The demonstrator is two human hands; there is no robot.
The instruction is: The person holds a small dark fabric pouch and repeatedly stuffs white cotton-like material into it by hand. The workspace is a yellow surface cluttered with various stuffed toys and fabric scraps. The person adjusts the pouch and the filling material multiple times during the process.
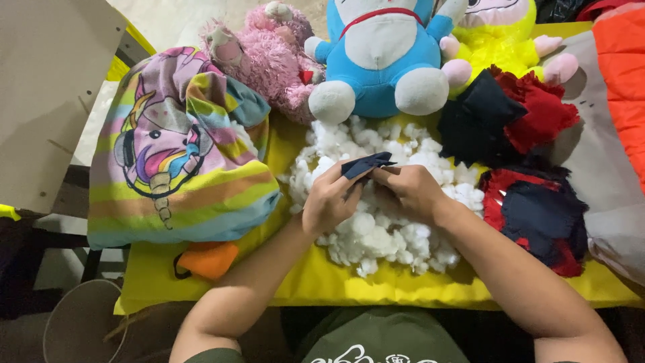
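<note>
**Q:** Yellow cloth covers the table (222,286); what lies on it?

**A:** At the middle, a heap of loose white fibre stuffing (383,238). Along the far edge, a shaggy pink plush toy (269,57), a blue and white plush cat with a red collar (383,57) and a yellow plush toy with pink paws (500,37). Toward the left edge, a rainbow-striped cushion printed with a unicorn (178,151), with an orange fabric piece (208,259) tucked under its near corner. Toward the right edge, two piles of frayed red and dark navy felt scraps (517,117) (537,215).

**Q:** How do the hands stand?

**A:** Both meet over the stuffing. The left hand (329,202) and right hand (411,191) each pinch, fingers narrowed, a small folded piece of dark navy cloth (366,163), held just above the heap at the table's centre.

**Q:** What crowds or blocks the work?

**A:** The plush cat's white feet touch the heap's far side; the cushion presses against its left side. The hands cover the heap's middle.

**Q:** What is cut off or unclear?

**A:** All three plush toys are cropped at the top. An orange quilted fabric (625,81) runs out at the right. A pale board (47,87) hides the table's far left corner. A round grey container (80,323) sits partly in view below the table's near left corner; its contents cannot be made out.
</note>
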